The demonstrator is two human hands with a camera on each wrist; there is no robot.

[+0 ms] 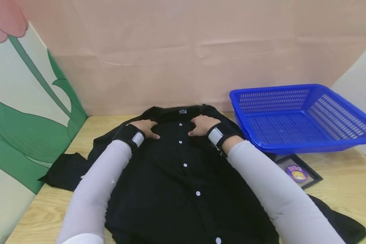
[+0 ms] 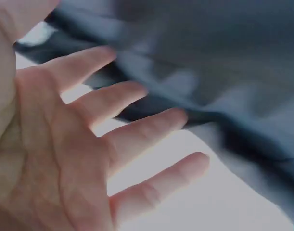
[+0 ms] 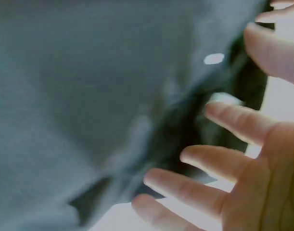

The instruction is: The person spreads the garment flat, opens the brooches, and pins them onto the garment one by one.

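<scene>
A black button-up shirt point(image 1: 158, 183) lies front side up on the table, its collar toward the back and white buttons down the middle. My left hand point(image 1: 146, 128) is over the shirt's upper left, near the collar. On the other side of the button row, my right hand point(image 1: 203, 125) is over the upper right. In the left wrist view the left hand's fingers point(image 2: 137, 134) are spread and straight beside the dark cloth. The right wrist view shows the right hand's fingers point(image 3: 185, 187) extended and parted, with no cloth between them. Whether the fingertips touch the shirt I cannot tell.
A blue plastic basket point(image 1: 286, 147) stands at the back right. Partly under the right forearm's side lies a dark-framed square point(image 1: 312, 176) with a round purple badge point(image 1: 297, 173). A pink-beige backdrop point(image 1: 170, 67) rises behind the wooden table point(image 1: 45, 210); a flower-patterned panel point(image 1: 27, 135) borders the left.
</scene>
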